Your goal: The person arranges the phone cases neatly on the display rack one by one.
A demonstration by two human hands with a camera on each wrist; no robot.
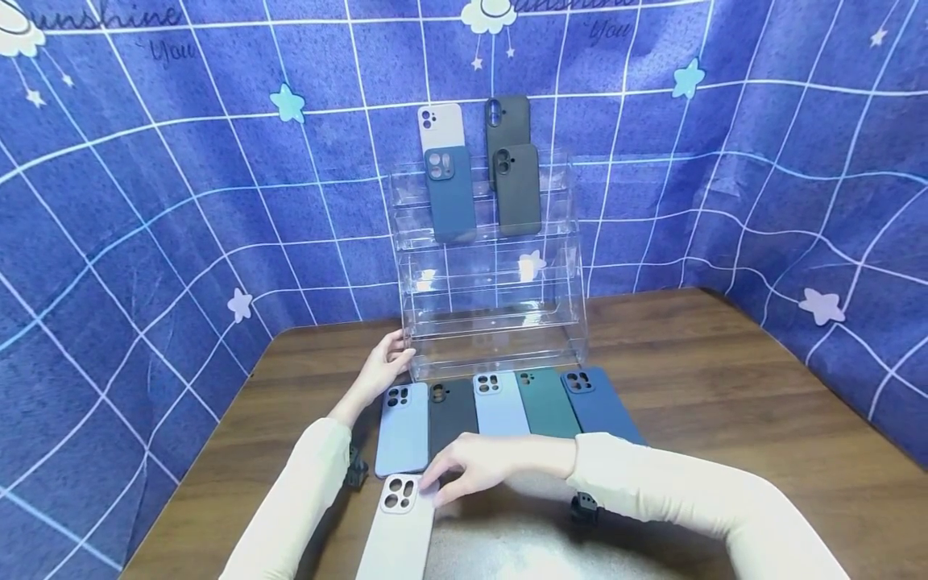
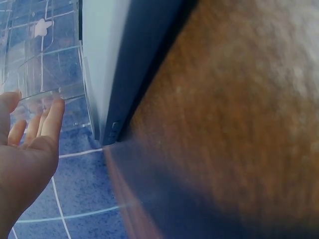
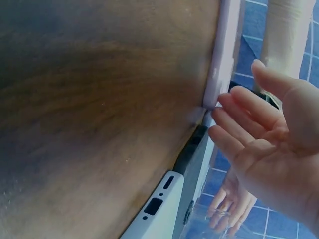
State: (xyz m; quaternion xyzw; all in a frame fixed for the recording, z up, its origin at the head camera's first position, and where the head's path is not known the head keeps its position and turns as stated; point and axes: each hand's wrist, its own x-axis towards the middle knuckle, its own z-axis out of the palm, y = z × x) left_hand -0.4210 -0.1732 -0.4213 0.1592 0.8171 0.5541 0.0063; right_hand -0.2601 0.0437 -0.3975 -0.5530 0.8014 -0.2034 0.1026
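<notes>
Left hand at clear rack, right hand by pale case, fingers of both loose

Left arm extended forward, angled inward, long-sleeved, wrist bare past the cuff. Left grip is the farther one out: thumb apart, fingers fairly straight. Right arm enters from lower right, bent, forearm crossing leftward in front of the body. Right grip sits closer in, back facing up, thumb spread, fingers relaxed with a slight bend.
</notes>
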